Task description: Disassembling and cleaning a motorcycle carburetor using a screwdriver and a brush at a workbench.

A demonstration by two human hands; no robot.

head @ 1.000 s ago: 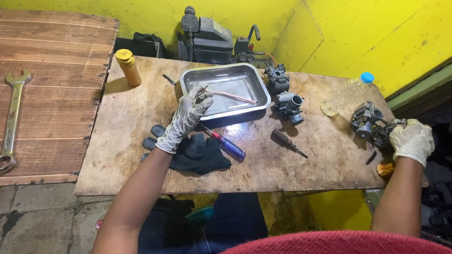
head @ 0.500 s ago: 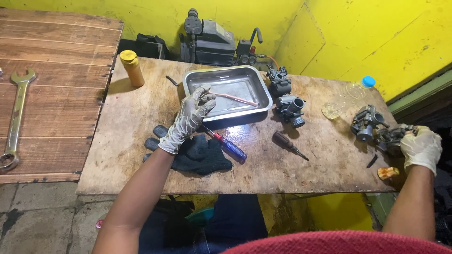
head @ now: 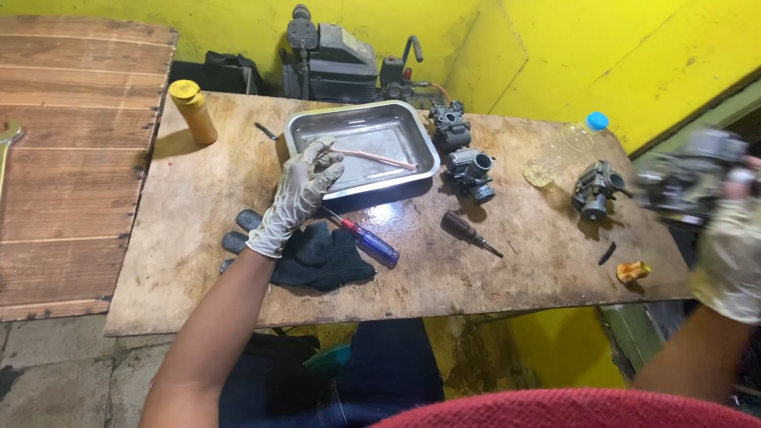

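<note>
Beyond the counter's right edge we held a grey carburettor (head: 688,184) aloft, right hand (head: 729,254) fingers clasped around it | likely heavy, rigid, oily: grip the body | left hand (head: 297,198), fingers loosely spread, hovered by the steel tray (head: 317,127) | worn wooden counter (head: 198,238), yellow walls.

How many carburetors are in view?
4: two carburetors right of the metal tray, at and; one near the table's right end; one, blurred, in the right hand at.
</note>
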